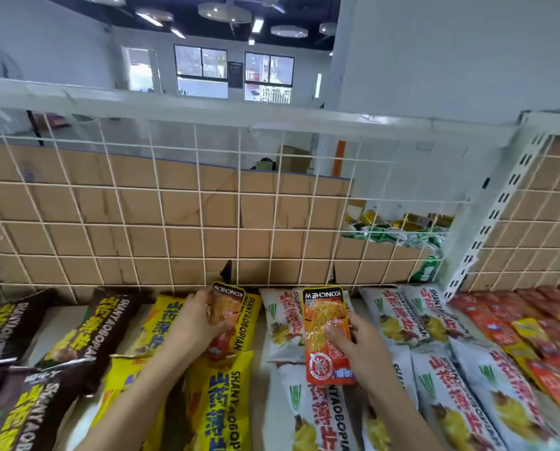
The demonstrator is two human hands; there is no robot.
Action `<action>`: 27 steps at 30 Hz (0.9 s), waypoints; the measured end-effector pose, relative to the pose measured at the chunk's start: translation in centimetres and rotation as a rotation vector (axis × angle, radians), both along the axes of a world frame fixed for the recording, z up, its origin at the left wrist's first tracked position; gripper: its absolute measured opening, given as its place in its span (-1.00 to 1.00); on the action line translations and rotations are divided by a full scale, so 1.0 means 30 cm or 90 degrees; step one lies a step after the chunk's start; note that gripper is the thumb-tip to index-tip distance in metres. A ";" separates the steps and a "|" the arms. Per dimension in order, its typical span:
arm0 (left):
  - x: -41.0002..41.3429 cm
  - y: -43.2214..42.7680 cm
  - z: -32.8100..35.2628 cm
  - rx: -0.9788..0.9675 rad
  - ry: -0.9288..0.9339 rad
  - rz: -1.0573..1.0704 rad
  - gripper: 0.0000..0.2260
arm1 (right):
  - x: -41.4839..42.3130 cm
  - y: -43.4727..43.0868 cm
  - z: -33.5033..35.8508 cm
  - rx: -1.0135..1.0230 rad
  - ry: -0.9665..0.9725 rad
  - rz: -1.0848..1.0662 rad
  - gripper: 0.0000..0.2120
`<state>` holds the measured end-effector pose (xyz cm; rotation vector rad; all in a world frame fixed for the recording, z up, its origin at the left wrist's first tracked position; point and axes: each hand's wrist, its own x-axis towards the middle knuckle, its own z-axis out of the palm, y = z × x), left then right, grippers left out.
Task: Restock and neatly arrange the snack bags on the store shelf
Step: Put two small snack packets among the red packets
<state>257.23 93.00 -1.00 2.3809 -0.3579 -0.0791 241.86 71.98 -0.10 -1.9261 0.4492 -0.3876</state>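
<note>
Two small orange KONCHEW packets are in my hands above the shelf. My left hand [198, 315] grips one orange packet [227, 307] over the yellow SHANYAOBOPIAN bags [218, 398]. My right hand [353, 341] holds the other orange packet [327, 333] with the thumb pressed on its front, over the white bags [283, 320]. Brown bags [21, 323] lie in rows at the left. More white bags [441, 369] lie to the right.
A white wire grid [239, 203] backed by cardboard closes the shelf's far side. A slotted white upright [496, 213] stands at the right. Red and yellow packets [532, 333] fill the neighbouring section. Green and gold cans [399, 229] sit behind the grid.
</note>
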 end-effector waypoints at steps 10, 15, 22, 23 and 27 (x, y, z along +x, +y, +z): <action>-0.065 0.026 0.080 -0.312 -0.021 0.070 -0.55 | -0.153 0.040 0.014 0.070 -0.041 -0.089 -0.40; -0.129 0.063 0.121 -0.378 -0.004 -0.023 -0.63 | -0.265 0.074 0.031 0.028 -0.035 -0.164 -0.38; -0.289 0.105 0.094 -0.346 0.111 -0.165 -0.57 | -0.468 0.154 0.015 0.047 -0.034 -0.281 -0.47; -0.315 0.109 0.090 -0.338 0.115 -0.178 -0.54 | -0.495 0.161 0.013 0.050 -0.042 -0.299 -0.46; -0.406 0.115 0.064 -0.315 0.126 -0.231 -0.43 | -0.613 0.196 0.002 0.056 -0.025 -0.340 -0.41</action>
